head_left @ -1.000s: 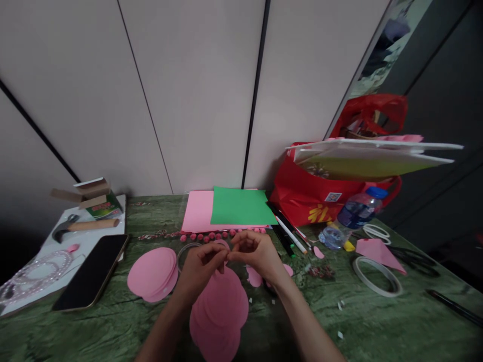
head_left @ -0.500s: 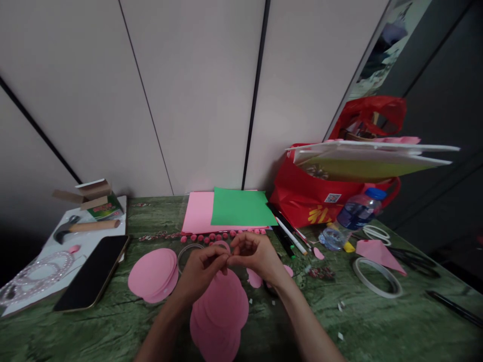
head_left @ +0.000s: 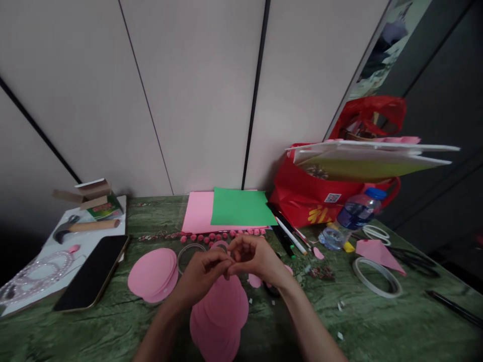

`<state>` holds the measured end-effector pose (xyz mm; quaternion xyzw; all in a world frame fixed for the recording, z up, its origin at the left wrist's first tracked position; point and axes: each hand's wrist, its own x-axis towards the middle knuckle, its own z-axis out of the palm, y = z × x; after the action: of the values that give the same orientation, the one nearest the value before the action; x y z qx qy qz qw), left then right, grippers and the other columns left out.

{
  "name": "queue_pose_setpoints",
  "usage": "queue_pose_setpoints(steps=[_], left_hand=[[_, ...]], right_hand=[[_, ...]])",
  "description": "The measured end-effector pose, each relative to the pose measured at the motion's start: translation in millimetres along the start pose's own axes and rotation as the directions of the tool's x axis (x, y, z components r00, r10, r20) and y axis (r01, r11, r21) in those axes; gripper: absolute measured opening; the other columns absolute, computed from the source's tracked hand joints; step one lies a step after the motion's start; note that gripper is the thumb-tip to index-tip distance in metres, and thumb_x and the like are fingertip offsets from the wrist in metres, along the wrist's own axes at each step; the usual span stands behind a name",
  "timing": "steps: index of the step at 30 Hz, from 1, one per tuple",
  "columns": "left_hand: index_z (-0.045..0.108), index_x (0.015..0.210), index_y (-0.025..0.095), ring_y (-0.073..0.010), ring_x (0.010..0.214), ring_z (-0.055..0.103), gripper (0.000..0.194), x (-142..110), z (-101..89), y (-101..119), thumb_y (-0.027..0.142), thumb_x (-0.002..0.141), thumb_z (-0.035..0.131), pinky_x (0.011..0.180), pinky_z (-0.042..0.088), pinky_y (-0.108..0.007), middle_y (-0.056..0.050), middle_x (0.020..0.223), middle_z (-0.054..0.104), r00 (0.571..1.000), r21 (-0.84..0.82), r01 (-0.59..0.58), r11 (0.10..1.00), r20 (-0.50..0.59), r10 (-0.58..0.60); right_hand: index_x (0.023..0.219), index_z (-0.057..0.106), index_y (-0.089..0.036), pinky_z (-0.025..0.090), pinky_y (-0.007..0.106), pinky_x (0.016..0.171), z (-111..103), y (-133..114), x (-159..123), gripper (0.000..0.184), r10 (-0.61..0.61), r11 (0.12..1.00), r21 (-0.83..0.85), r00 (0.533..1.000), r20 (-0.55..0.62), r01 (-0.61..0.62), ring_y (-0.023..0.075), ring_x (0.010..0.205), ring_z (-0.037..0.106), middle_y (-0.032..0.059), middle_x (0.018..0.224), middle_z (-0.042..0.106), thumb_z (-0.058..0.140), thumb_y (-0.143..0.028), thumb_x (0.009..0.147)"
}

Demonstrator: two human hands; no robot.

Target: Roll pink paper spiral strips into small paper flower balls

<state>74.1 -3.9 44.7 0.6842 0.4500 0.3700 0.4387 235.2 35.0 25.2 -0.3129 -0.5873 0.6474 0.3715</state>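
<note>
Your left hand [head_left: 199,274] and right hand [head_left: 253,257] meet fingertip to fingertip above the desk [head_left: 94,327], directly over a stack of pink paper circles [head_left: 221,314]. Both sets of fingers are curled and pinched together at the meeting point; whatever sits between them is too small and too hidden to identify, so I cannot tell what they are grasping, if anything. A second pile of pink circles [head_left: 153,274] lies just left of your left hand, and a clear tape ring [head_left: 188,251] sits on the desk just beyond your left knuckles. A row of small pink pompoms [head_left: 222,234] runs along the near edge of the pink and green paper sheets [head_left: 230,208]. A phone [head_left: 92,271] lies well to the left, beside a hammer [head_left: 85,226] on a white board. To the right are markers [head_left: 290,234], a water bottle [head_left: 354,213] lying by a red bag [head_left: 320,193], and another tape roll [head_left: 375,275]. In my judgement the main risk is losing the pinched item: any slackening of either pinch would drop it onto the pink stack, where a small pink or clear piece would be hard to find. Your forearms also hover close over the stack, so a lowered wrist could scatter the circles.
</note>
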Motion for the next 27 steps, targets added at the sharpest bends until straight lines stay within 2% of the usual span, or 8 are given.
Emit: queue_pose_setpoints(steps=[8, 16, 20, 23, 27], left_hand=[[0.064, 0.061, 0.014, -0.0112, 0.060, 0.050, 0.024, -1, 0.7, -3, 0.023, 0.079, 0.051, 0.055, 0.036, -0.021, -0.003, 0.064, 0.060, 0.999, 0.005, 0.007, 1.000, 0.048, -0.007], [0.061, 0.055, 0.013, -0.0090, 0.051, 0.043, 0.021, 0, 1.4, -7, 0.019, 0.074, 0.054, 0.049, 0.031, -0.020, 0.001, 0.052, 0.051, 0.992, -0.030, 0.086, 0.996, 0.096, -0.083], [0.056, 0.050, 0.013, -0.0081, 0.047, 0.038, 0.026, 1, 2.3, -10, 0.022, 0.074, 0.054, 0.046, 0.028, -0.020, 0.003, 0.047, 0.045, 0.988, -0.051, 0.112, 0.992, 0.108, -0.106], [0.056, 0.053, 0.013, -0.0088, 0.049, 0.041, 0.025, 1, 2.6, -12, 0.025, 0.075, 0.053, 0.047, 0.030, -0.020, 0.002, 0.050, 0.047, 0.995, -0.048, 0.093, 0.994, 0.041, -0.091], [0.056, 0.056, 0.014, -0.0103, 0.052, 0.046, 0.027, 2, 1.7, -12, 0.031, 0.077, 0.052, 0.051, 0.035, -0.021, 0.001, 0.053, 0.052, 0.991, -0.019, 0.071, 0.997, -0.115, -0.073]], right_hand=[[0.086, 0.058, -0.016, 0.034, 0.018, 0.048, 0, -1, -2, 0.047, -0.005, 0.997, -0.071, 0.999, 0.039, 0.008, 0.0061, 0.051, 0.044, -0.0079, 0.060, 0.050, 0.082, -0.020, 0.046], [0.092, 0.057, -0.019, 0.033, 0.018, 0.046, 5, 3, -3, 0.053, -0.034, 0.983, -0.178, 0.995, 0.094, 0.051, 0.0067, 0.052, 0.043, -0.0082, 0.063, 0.047, 0.082, -0.022, 0.045], [0.096, 0.056, -0.021, 0.033, 0.018, 0.046, 7, 8, -2, 0.060, -0.071, 0.970, -0.224, 0.993, 0.090, 0.089, 0.0074, 0.053, 0.043, -0.0083, 0.063, 0.046, 0.083, -0.022, 0.043], [0.096, 0.056, -0.021, 0.034, 0.018, 0.046, 8, 8, -2, 0.059, -0.092, 0.966, -0.239, 0.995, 0.039, 0.098, 0.0075, 0.053, 0.045, -0.0076, 0.064, 0.048, 0.083, -0.022, 0.044], [0.092, 0.056, -0.018, 0.042, 0.022, 0.055, 8, 5, -2, 0.036, -0.068, 0.991, -0.111, 0.997, 0.048, 0.073, 0.0107, 0.059, 0.056, -0.0026, 0.068, 0.059, 0.073, -0.026, 0.062]])
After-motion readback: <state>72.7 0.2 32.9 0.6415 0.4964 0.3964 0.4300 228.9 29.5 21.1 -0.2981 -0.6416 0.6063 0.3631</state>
